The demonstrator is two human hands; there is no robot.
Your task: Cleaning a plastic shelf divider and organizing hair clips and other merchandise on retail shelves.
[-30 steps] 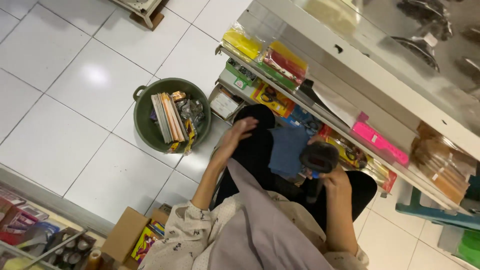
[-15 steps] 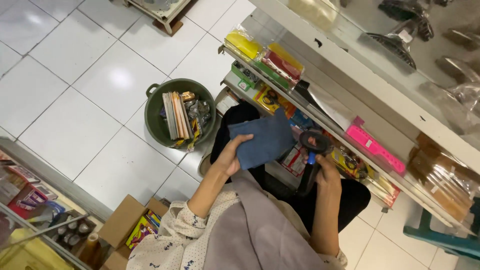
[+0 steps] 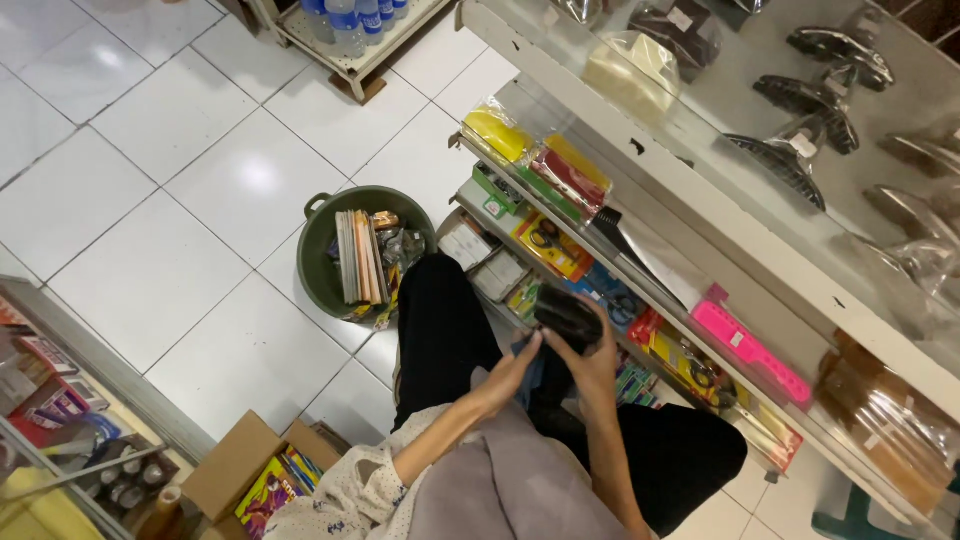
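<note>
- Holding a dark pouch (image 3: 566,316) in front of the low shelf (image 3: 640,300), the right hand (image 3: 590,362) is closed around its lower edge.
- The left hand (image 3: 512,372) curls on a blue cloth (image 3: 527,362) just beneath it.
- Keeping both grips firm and the pouch clear of the packets (image 3: 550,245) looks wise.

head cam | looks steeply down | near the lap | faces low shelf (image 3: 700,330) and tiled floor (image 3: 150,200)

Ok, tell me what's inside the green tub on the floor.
The green tub holds thin books standing on edge and small shiny packets. Whatever lies under them is covered.
</note>
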